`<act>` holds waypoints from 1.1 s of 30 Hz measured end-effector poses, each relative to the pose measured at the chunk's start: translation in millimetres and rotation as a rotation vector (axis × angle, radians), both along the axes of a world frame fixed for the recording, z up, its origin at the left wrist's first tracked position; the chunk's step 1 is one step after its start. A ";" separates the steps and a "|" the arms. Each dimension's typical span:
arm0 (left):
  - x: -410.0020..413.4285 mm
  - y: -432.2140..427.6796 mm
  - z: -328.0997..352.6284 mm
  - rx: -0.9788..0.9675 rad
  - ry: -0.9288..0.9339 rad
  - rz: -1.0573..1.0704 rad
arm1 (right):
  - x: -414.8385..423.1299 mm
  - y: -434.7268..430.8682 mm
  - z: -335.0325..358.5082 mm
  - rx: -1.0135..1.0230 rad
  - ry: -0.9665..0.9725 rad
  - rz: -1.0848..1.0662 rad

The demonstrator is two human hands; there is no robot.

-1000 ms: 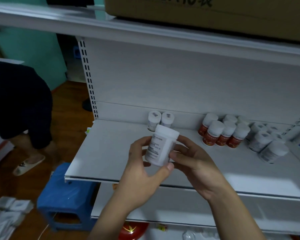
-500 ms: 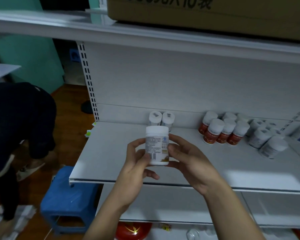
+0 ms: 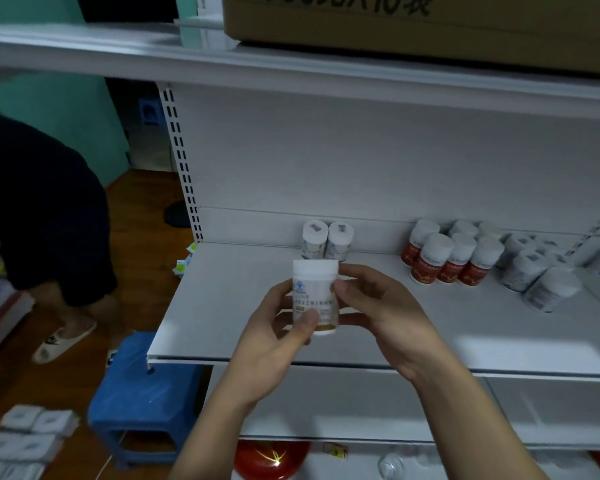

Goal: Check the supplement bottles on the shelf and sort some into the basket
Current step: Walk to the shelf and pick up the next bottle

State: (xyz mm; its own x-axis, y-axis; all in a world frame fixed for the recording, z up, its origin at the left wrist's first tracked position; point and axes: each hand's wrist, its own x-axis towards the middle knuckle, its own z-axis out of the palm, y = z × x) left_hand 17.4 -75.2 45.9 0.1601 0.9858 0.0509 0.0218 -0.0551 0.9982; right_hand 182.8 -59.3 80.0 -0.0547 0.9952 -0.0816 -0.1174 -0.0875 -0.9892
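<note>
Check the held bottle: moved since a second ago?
Yes. The bottle was tilted, cap leaning right; now it stands upright like the two back bottles, still just in front of them.

Held the bottle (image 3: 315, 296) upright between the left hand (image 3: 274, 337) and the right hand (image 3: 378, 317), over the front half of the shelf (image 3: 229, 306). Saw a pair of bottles (image 3: 326, 239) side by side against the back wall (image 3: 326, 161), just behind it. Noted a packed group of bottles (image 3: 444, 258) further right on the same shelf, with a second group (image 3: 537, 275) just beside it on the right. Found a carton (image 3: 413, 26) on the upper shelf (image 3: 118, 53) overhead, a stool (image 3: 142, 393) on the floor (image 3: 136, 209) below left, and another person (image 3: 42, 220) left of that
</note>
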 end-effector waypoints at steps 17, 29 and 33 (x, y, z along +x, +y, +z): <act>-12.7 4.0 -15.6 0.101 0.368 0.059 | 4.6 -8.1 -14.5 0.055 -0.211 0.079; -14.2 32.8 -33.0 0.097 0.761 0.129 | -38.5 7.8 -33.5 0.209 -0.888 -0.040; -27.3 49.8 -33.3 0.062 0.895 0.112 | -49.0 36.5 -37.0 0.229 -0.983 -0.002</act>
